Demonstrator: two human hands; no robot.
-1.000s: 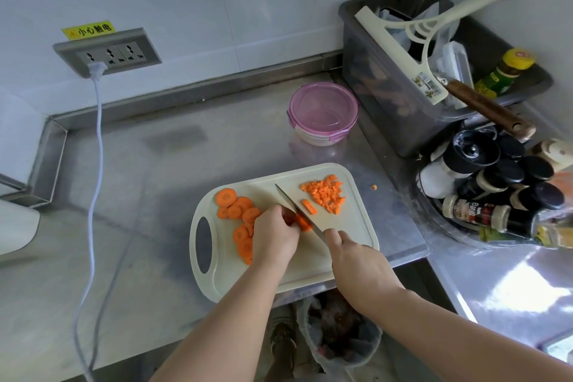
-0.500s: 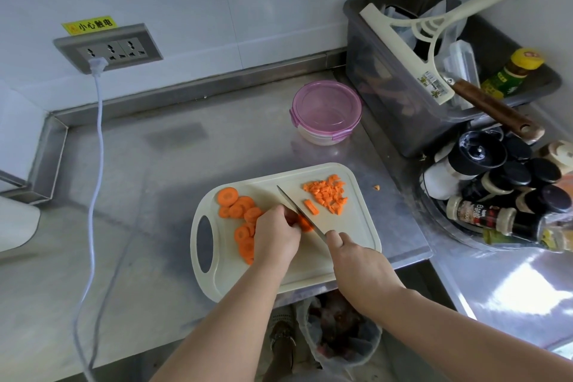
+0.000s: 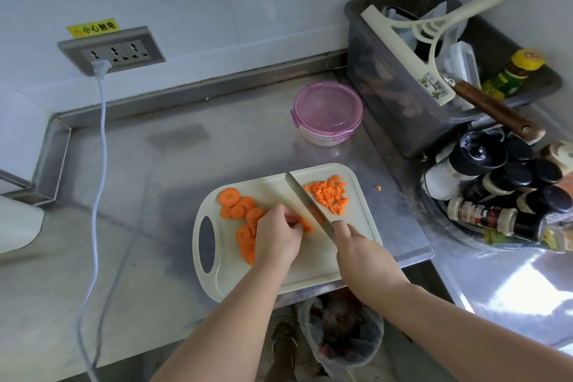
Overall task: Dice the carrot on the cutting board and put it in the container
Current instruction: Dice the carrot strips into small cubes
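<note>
While the right hand [image 3: 362,254] grips the knife [image 3: 305,198] at lower centre, fist wrapped round a handle I can't see, the blade runs on a diagonal: heel at the knuckles, tip pointing up and a touch left toward the far edge of the cutting board [image 3: 310,271]. That line is what matters. Just left of it, touching the steel or very nearly, lies the carrot piece [image 3: 306,224]. The left hand [image 3: 279,237] pins it there, fingertips curled down and pinching it against the board. So the work sits between the two hands, with the left fingers close beside the blade — that's the risk, I'd say, if the next chop drifts left.

Left of that hand, the sliced rounds [image 3: 238,206] wait in an overlapping heap. Right of the blade, at the board's upper right, sits the diced pile [image 3: 328,194], and one stray cube [image 3: 377,187] lies off the board on the steel counter [image 3: 155,195]. The container [image 3: 328,112] stands well apart above the board at upper centre, its pink lid apparently on — nearer the right hand than the left. My read is that dicing is only partway done, with plenty of rounds to go.
</note>
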